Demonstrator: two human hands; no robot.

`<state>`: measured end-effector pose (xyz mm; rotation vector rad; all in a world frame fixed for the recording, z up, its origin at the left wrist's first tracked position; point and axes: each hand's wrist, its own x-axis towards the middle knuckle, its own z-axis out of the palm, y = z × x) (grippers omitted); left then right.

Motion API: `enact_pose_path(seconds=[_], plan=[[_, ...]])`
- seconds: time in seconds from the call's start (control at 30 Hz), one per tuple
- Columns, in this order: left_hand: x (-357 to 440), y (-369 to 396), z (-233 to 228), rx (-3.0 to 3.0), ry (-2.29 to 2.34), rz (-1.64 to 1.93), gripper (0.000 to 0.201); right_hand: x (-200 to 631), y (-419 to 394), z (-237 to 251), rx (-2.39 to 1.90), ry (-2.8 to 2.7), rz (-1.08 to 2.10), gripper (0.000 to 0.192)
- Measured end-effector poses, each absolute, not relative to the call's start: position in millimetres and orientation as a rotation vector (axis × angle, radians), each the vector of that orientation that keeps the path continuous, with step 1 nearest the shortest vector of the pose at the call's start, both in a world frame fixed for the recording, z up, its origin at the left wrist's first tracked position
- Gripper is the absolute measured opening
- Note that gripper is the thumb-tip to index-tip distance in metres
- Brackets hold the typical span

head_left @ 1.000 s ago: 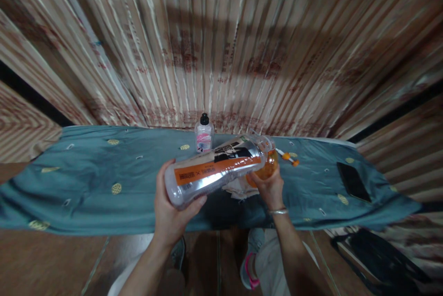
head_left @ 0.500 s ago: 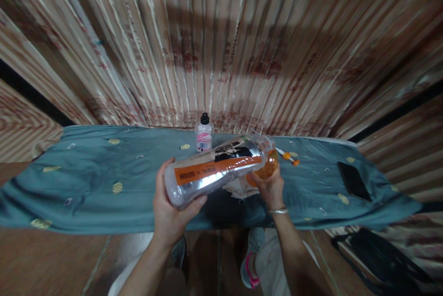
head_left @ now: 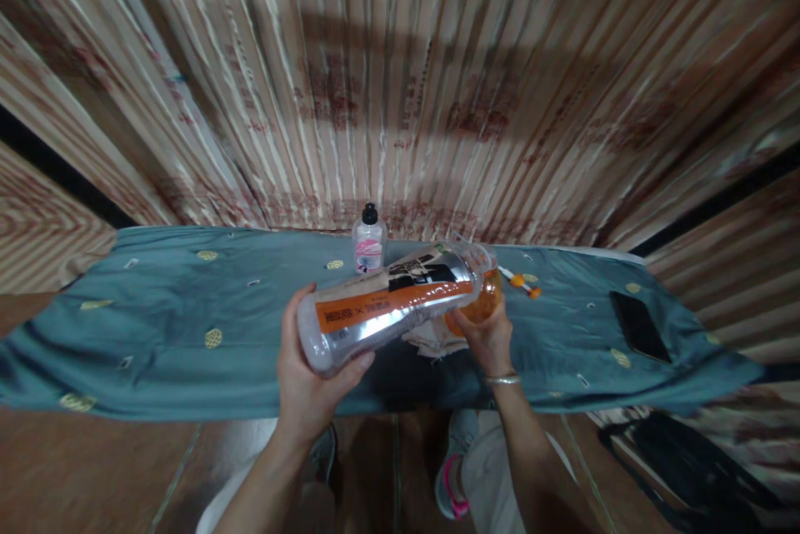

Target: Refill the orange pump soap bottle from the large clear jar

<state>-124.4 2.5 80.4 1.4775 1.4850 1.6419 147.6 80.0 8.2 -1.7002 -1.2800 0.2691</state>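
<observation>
above the blue cloth (head_left: 156,326), the left hand (head_left: 312,384) is closed around the base of a big clear bottle (head_left: 391,307), which lies tilted with its mouth over the orange jar (head_left: 484,301) that the right hand (head_left: 491,342) grips from below. compared with one second before, nothing has moved. the orange label band carries small print, too blurred to read.

Dim warm light; edges stretched and blurred; soft shadows

Nearly nothing changed: tilted bottle (head_left: 391,305) nudged slightly right; hands' grip unchanged.
</observation>
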Motion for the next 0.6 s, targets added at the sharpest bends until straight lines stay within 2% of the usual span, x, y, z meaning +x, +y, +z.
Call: enact_pose_path(seconds=[0.6], plan=[[-118.6,3.1,83.2,1.430,1.483,1.634,0.096,144.9,78.7,16.1,-1.722,-1.232,0.333,0.091]])
